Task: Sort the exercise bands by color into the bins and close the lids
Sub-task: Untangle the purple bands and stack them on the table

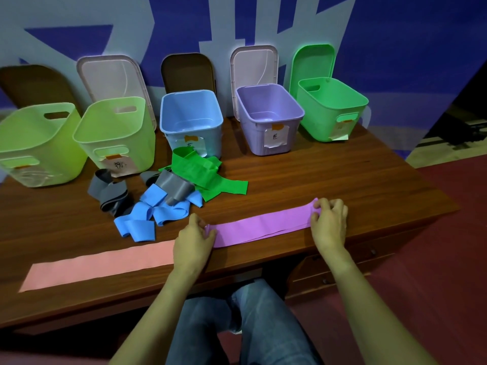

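Observation:
A purple band point(261, 226) lies stretched flat along the table's front. My left hand point(193, 242) pinches its left end and my right hand point(329, 222) pinches its right end. A pink band point(100, 264) lies flat to the left of my left hand. Behind them sits a loose heap: a blue band point(147, 214), grey bands point(110, 193) and a green band point(205, 172). Along the back stand open bins: two yellow-green point(34, 143) point(118, 133), a blue point(192, 119), a purple point(268, 119) and a green bin point(332, 106).
Lids lean upright against the wall behind the bins: two brown point(188, 72), two pale pink point(254, 64) and one green point(313, 61). The wooden table point(329, 175) ends at the right, with drawers below its front edge. My knees are under the table.

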A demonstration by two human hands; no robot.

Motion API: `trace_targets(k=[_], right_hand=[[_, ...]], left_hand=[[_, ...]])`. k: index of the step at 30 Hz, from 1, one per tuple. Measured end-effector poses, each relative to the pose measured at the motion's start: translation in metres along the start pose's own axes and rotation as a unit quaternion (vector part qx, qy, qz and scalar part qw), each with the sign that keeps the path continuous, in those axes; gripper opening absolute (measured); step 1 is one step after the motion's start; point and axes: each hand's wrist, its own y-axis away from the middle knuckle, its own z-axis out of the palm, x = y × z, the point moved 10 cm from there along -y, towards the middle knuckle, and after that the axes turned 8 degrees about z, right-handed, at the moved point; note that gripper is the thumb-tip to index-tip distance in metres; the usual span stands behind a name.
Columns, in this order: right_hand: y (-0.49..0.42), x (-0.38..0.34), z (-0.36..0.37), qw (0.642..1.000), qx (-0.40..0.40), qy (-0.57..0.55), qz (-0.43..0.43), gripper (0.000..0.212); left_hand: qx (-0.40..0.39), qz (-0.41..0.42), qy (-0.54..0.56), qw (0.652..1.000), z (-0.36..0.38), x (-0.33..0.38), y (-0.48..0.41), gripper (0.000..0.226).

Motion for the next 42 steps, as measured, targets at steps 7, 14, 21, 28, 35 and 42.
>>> trace_targets(k=[7,14,21,28,35,42], right_hand=[[0.002,0.000,0.000,0.997,0.012,0.074,-0.006,0.023],[0.026,-0.032,-0.004,0.995,0.002,0.075,-0.063,0.019],[0.077,-0.102,0.031,0.972,-0.115,0.008,-0.207,0.023],[0.101,-0.131,0.065,0.945,-0.190,0.067,-0.256,0.031],[0.067,-0.196,0.054,0.951,-0.169,-0.013,-0.260,0.027],[0.007,-0.210,0.113,0.960,-0.202,0.030,-0.189,0.042]], left_hand=[[0.034,0.077,-0.124,0.989,-0.002,0.017,-0.002,0.020],[0.009,0.239,-0.166,0.957,0.020,0.065,0.010,0.025],[-0.005,0.274,-0.173,0.946,0.026,0.066,0.021,0.027],[-0.067,0.216,-0.137,0.965,0.023,0.044,0.012,0.019],[0.063,0.154,-0.004,0.986,-0.050,0.038,-0.036,0.013],[0.065,0.125,-0.025,0.990,-0.054,0.003,-0.105,0.010]])
